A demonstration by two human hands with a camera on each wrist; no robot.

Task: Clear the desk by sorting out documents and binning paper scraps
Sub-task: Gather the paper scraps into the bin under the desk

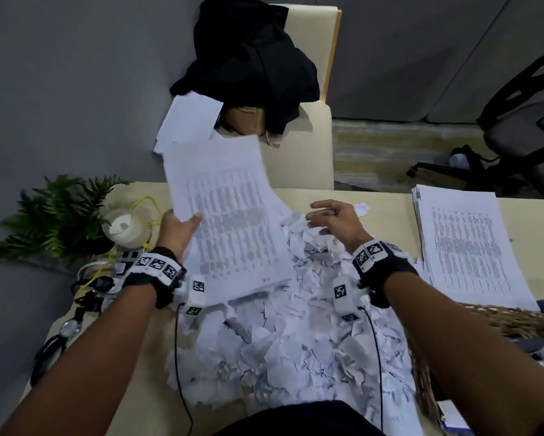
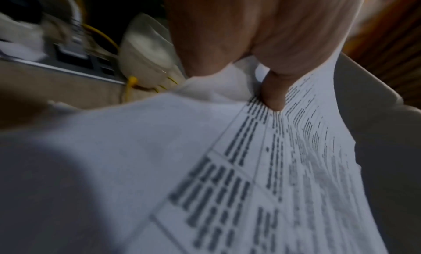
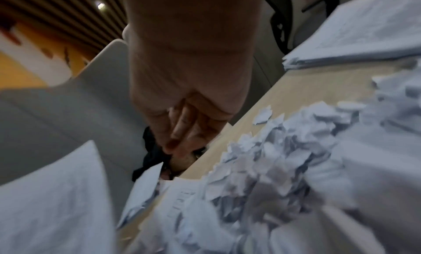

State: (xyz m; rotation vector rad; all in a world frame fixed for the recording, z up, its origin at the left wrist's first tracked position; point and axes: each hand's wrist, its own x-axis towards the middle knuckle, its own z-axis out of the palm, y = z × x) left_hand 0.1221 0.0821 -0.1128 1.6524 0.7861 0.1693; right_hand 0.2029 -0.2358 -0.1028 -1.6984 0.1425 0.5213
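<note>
At the far left of the desk (image 1: 390, 199) stands a fern (image 1: 54, 212), and just right of it a white candle jar (image 1: 126, 226) with a yellow cable (image 1: 145, 204) around it. Below these lie a power strip (image 1: 124, 259) and some black straps (image 1: 85, 297).

The left hand (image 1: 178, 229) holds a printed sheet (image 1: 230, 221) by its left edge, with the thumb (image 2: 274, 92) pressed on the printed side and the fingers under the paper. The sheet is lifted and tilted above the scraps (image 1: 296, 341), a big heap of torn white paper which covers the middle of the desk, down to the near edge.

The right hand (image 1: 335, 220) hovers over the far part of the heap. Its fingers are loosely bent and hold nothing.

Behind the desk is a chair (image 1: 308, 127) with a black cloth (image 1: 252, 64) and white sheets on it. At the right side lies a stack (image 1: 465, 247) of printed documents, and near it, at the desk's right edge, a wicker basket (image 1: 516, 322).
</note>
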